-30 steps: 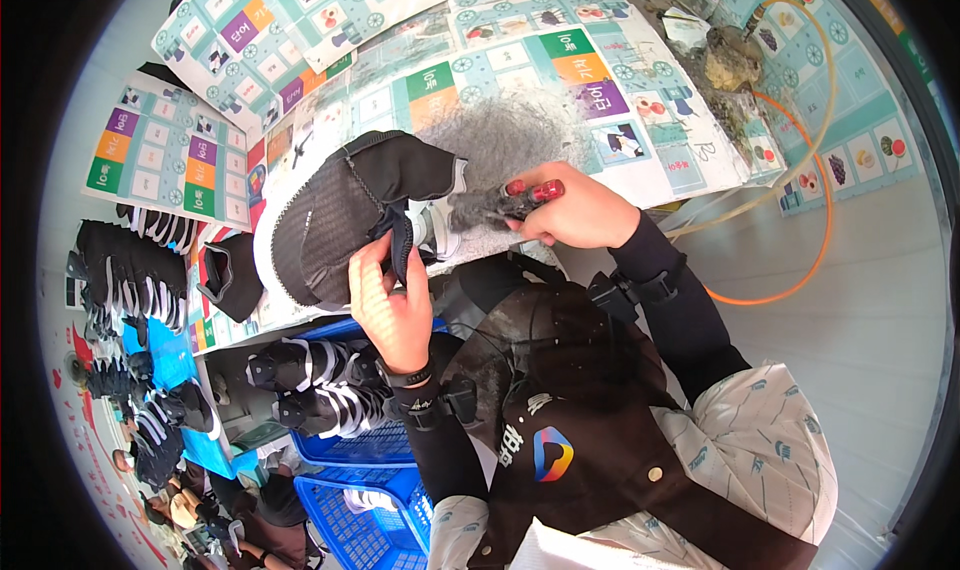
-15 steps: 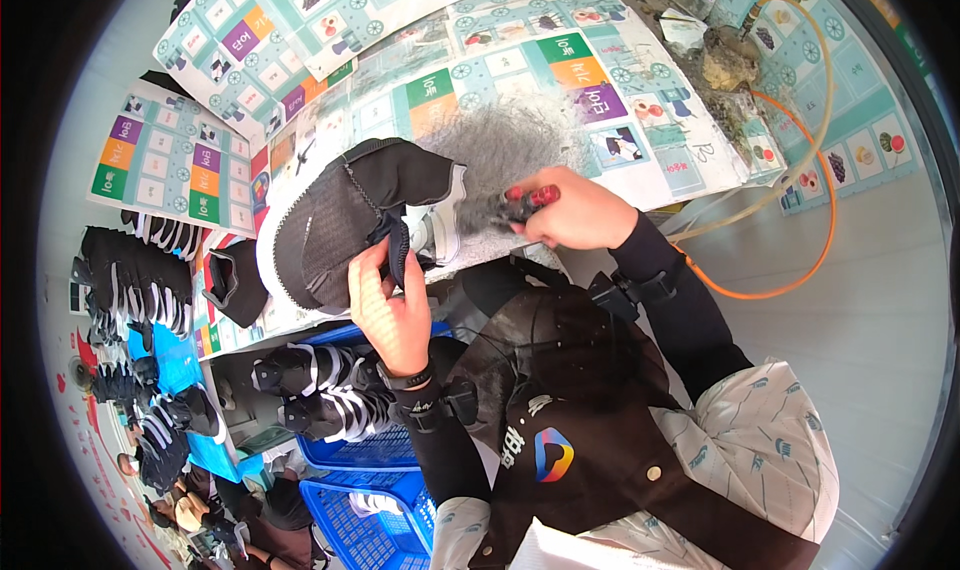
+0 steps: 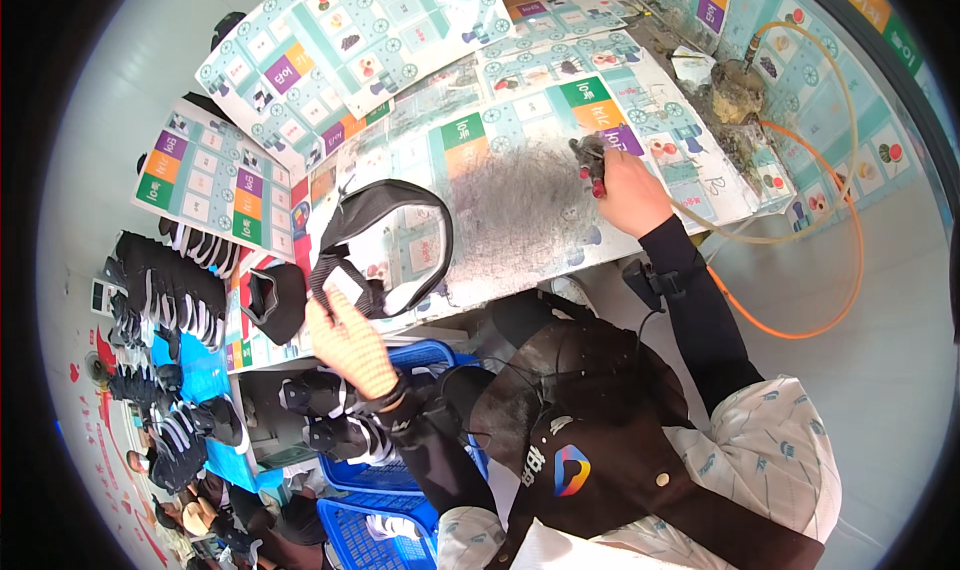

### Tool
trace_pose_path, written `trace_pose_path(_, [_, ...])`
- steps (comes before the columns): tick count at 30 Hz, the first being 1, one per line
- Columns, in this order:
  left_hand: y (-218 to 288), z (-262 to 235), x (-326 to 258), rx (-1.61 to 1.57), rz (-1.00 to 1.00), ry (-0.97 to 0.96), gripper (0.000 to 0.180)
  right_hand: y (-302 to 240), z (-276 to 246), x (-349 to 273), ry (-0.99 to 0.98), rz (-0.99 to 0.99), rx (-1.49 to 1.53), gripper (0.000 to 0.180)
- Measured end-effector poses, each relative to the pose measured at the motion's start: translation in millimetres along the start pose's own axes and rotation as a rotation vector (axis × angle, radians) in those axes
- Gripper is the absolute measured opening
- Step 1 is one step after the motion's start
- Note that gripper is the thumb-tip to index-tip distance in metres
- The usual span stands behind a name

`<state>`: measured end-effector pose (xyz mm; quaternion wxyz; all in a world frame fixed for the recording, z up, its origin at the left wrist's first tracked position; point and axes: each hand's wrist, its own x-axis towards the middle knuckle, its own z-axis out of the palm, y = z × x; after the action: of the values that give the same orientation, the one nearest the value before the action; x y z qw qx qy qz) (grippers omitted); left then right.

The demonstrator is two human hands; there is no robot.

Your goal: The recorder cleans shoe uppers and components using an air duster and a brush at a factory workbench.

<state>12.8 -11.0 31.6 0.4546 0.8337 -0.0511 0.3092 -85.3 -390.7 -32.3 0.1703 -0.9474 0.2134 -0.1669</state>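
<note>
A black fabric shoe upper [image 3: 350, 220] with a pale lining patch lies on the left part of the papered table, its opening forming a wide loop. At its near-left end my left hand [image 3: 352, 348] touches the edge, fingers pinched there; the fingertips are partly hard to make out. Over to the right, my right hand [image 3: 635, 195] is closed around a small dark spray gun [image 3: 590, 160] with red knobs, held above the table and apart from the upper. A pale hose trails from beside that hand.
A second black upper [image 3: 275, 303] sits at the table's left corner. Blue baskets [image 3: 375, 530] with shoes stand below the near edge. Patterned sheets [image 3: 425, 30] stand at the back. An orange hose [image 3: 800, 335] loops at right. Shoes crowd a blue-topped bench [image 3: 218, 458] at left.
The shoe upper has been turned, so its opening now shows. My right hand has moved away from it, up and right with the spray gun. My left hand sits lower and further left.
</note>
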Motion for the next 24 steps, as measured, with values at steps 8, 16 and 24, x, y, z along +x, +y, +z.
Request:
trace_pose_path(8, [4.0,-18.3,8.9,-0.304,-0.206,-0.137,0.033,-78.8,-11.8,-27.8,-0.067,-0.152,0.922,0.077])
trace_pose_path(16, [24.6,-16.4,-11.0,-0.298,-0.224,-0.159,0.031,-139.9,9.1,-39.6,-0.01,-0.007,1.124,0.038])
trace_pose_path(24, [15.9,-28.5,-6.7,-0.766,-0.541,-0.097,0.032,-121.9,40.6,-28.0,-0.387,-0.041,2.148,0.041])
